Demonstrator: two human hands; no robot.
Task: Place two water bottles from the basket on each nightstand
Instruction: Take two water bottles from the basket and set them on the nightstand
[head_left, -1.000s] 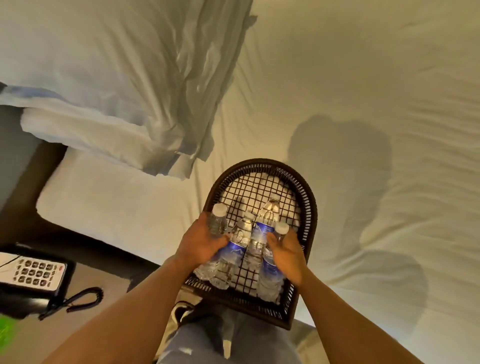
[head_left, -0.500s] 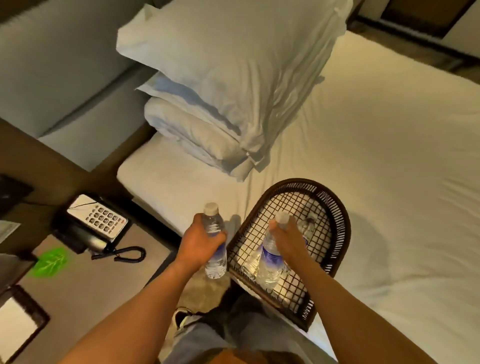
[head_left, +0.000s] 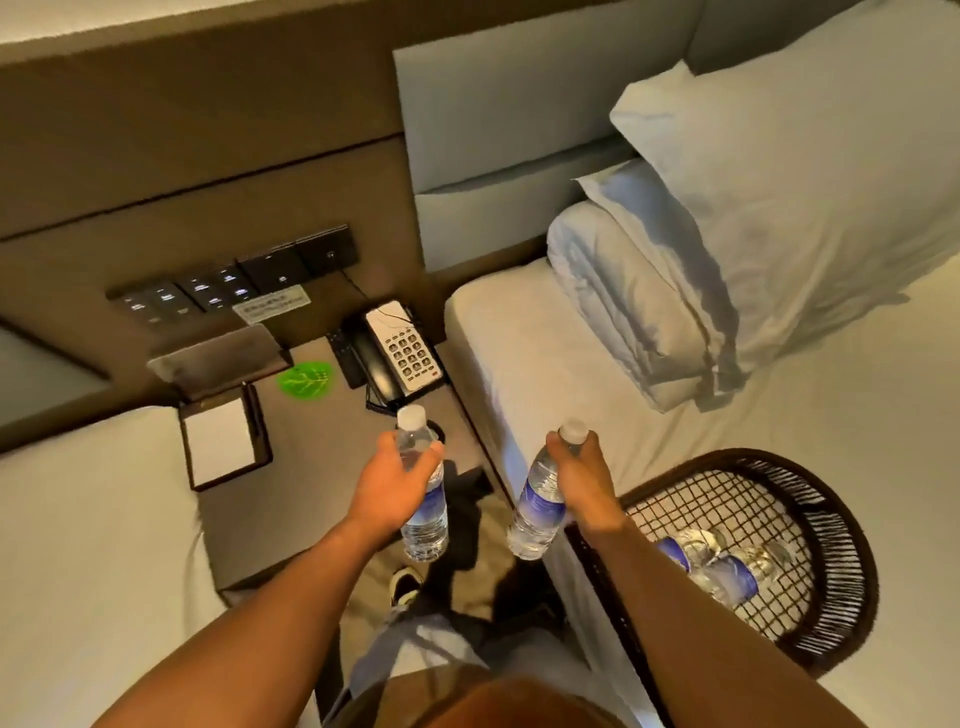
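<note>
1. The fingers (head_left: 434, 454) of the left hand (head_left: 392, 491) are wrapped tight around the upper part of a clear plastic water bottle with a white cap and blue label (head_left: 423, 499).
2. This bottle stands almost upright in the hand, its long axis vertical, the cap pointing up and a little away from the person. It is held in the air over the front edge of the brown nightstand desk (head_left: 311, 467), not touching it.
3. The fingers (head_left: 587, 447) of the right hand (head_left: 584, 486) are clamped around the neck, just under the white cap, of a second clear plastic water bottle with a blue label (head_left: 540, 499).
4. The second bottle is tilted: its cap points up and to the right, its base down and to the left. It hangs over the gap between the nightstand desk and the white bed (head_left: 519, 364).
5. A dark brown woven basket with an open grid bottom (head_left: 841, 545) sits on the bed to the right of the right forearm. Two more bottles (head_left: 727, 571) lie on their sides in it.
6. At the back of the desk are a black and white telephone (head_left: 402, 353), a green leaf-shaped card (head_left: 304, 380) and a white notepad in a dark holder (head_left: 221, 439).
7. White pillows (head_left: 753, 234) lie stacked at the head of the bed.
</note>
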